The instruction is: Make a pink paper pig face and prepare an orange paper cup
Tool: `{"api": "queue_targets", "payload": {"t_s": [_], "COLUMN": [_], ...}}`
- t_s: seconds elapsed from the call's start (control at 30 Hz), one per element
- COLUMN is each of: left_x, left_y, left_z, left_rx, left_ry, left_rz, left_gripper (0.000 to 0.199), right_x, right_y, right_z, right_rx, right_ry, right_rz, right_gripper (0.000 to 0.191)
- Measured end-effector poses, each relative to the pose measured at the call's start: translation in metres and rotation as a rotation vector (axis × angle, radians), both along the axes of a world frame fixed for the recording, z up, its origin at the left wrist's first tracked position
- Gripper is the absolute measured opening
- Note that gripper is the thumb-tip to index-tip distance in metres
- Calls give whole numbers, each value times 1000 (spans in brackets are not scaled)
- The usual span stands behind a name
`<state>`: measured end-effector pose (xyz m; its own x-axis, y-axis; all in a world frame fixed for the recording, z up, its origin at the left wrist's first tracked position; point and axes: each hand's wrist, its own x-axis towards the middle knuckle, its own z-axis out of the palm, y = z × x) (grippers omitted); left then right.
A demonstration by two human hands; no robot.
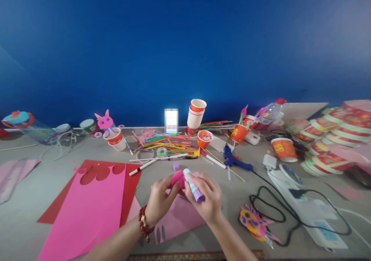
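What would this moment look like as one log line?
left hand: holds pink paper piece | right hand: holds glue stick | purple cap: on table | glue gun: lying rightward

Two hands (159, 202) (209, 197), one glue stick (192, 183)

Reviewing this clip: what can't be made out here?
In the head view:
Pink piece: partly hidden by the left hand and glue stick.
Light pink sheet: upper part covered by the right hand.
Bright patch at the back: pixelated.
Paper bowls: blurred, cut off by the right edge.
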<state>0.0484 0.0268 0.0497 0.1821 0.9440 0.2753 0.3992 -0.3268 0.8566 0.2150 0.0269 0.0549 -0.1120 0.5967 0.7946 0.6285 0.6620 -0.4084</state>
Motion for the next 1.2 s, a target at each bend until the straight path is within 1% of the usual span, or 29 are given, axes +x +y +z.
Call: {"api": "queue_targets", "payload": {"t_s": [0.07, 0.13, 0.2, 0.27, 0.37, 0.47, 0.67, 0.83, 0.9, 1.0, 1.13, 1.2], "left_x": [0, 1, 2, 2, 1, 1, 1, 0, 0, 1, 3, 3], "left_y": [1, 1, 2, 2, 2, 2, 2, 2, 2, 2, 2, 2], "left_z": [1, 1, 1, 0, -4, -7, -6, -8, -7, -6, -6, -5], "left_rx": [-54, -80, -57, -10, 47, 56, 19, 62, 53, 18, 46, 33], "left_ry": [-44, -76, -76, -35, 28, 33, 43, 41, 44, 25, 25, 9], "left_rz": [-34, -48, -39, -15, -2, -9, -3, -1, 7, -21, -13, -11], "left_gripper": [20, 21, 20, 19, 16, 15, 20, 17, 18, 18, 18, 19], "right_x": [6, 7, 3, -4, -14, -14, -5, -9, -7, -3, -3, -2], "right_y": [0, -1, -3, -4, -4, -2, 2, 0, 2, 5, 5, 4], "right_z": [2, 2, 1, 0, -2, -1, -2, -2, -3, -4, -3, 0], "right_rx": [4, 19, 25, 8, -7, 5, -12, 1, -6, -11, 11, 42], "right_ry": [3, 18, 29, 36, 33, 5, 27, 21, 20, 12, 0, 9], "right_rz": [-46, -63, -31, 30, 85, 106, 49, 96, 65, 5, 17, -3], "right_gripper": [19, 20, 25, 29, 30, 31, 28, 29, 27, 27, 30, 29]}}
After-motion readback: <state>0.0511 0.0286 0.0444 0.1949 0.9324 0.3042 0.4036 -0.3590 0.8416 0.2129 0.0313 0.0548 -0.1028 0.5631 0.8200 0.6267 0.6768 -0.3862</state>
